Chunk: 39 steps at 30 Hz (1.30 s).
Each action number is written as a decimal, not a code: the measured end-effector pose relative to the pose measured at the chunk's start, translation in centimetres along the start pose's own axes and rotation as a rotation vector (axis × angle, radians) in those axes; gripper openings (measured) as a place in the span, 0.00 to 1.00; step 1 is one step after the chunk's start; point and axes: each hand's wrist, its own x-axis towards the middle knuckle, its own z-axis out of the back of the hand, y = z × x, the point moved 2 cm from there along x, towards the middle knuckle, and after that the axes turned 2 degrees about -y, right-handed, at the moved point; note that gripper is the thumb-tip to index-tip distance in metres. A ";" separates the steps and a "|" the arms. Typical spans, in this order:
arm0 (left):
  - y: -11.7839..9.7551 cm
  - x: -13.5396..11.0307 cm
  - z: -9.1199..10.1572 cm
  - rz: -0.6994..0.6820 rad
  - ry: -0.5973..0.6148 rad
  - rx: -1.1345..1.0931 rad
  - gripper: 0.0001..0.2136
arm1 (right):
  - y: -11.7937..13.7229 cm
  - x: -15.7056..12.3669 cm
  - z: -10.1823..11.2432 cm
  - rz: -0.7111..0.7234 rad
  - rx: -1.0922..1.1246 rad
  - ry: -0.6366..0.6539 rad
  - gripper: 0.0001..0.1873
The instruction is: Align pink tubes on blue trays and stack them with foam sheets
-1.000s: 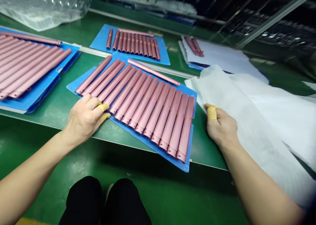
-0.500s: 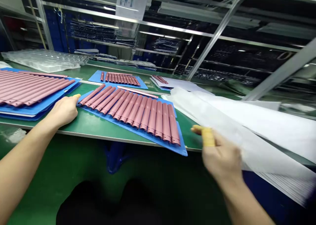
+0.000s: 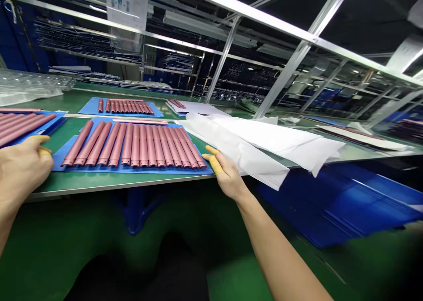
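Observation:
A row of long pink half-round metal strips (image 3: 145,144), with small holes at their near ends, lies on a blue plastic sheet (image 3: 132,170) near the table's front edge. My right hand (image 3: 228,173), with yellow finger covers, closes on the sheet's right front corner. My left hand (image 3: 26,166), its fingers curled and also yellow-covered, is at the sheet's left front corner. What lies inside those fingers is hidden. Just behind the left hand, another blue sheet (image 3: 57,121) carries more pink strips (image 3: 24,127).
White wrapping sheets (image 3: 264,138) overhang the table edge at right. Shorter pink pieces lie on a blue sheet (image 3: 86,108) farther back. Clear plastic trays (image 3: 33,83) stand at far left. Metal frame posts (image 3: 291,67) rise behind the green table (image 3: 86,182). Blue panels (image 3: 346,199) are below right.
My right hand has come from the white wrapping sheets to the blue sheet's right corner. That sheet has turned, so its front edge runs along the table edge. The view has swung right.

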 end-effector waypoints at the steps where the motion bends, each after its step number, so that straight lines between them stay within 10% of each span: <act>1: 0.0 0.0 0.1 0.032 0.020 0.034 0.25 | -0.3 0.6 0.2 -0.010 0.019 0.016 0.30; 12: -1.3 -0.1 -0.7 -0.008 -0.067 -0.052 0.23 | -2.0 5.2 -0.2 -0.178 -0.042 -0.064 0.21; 17: -1.6 0.0 -1.3 -0.375 -0.114 -0.435 0.20 | -1.0 4.9 -0.6 -0.225 -0.111 -0.133 0.21; 23: -2.8 -0.6 -0.6 -0.711 0.129 -0.663 0.14 | -1.0 4.8 -0.6 -0.209 -0.138 -0.146 0.21; 39: -3.2 -0.7 -1.0 -0.783 0.206 -0.577 0.15 | -0.8 4.9 -0.4 -0.216 -0.164 -0.135 0.23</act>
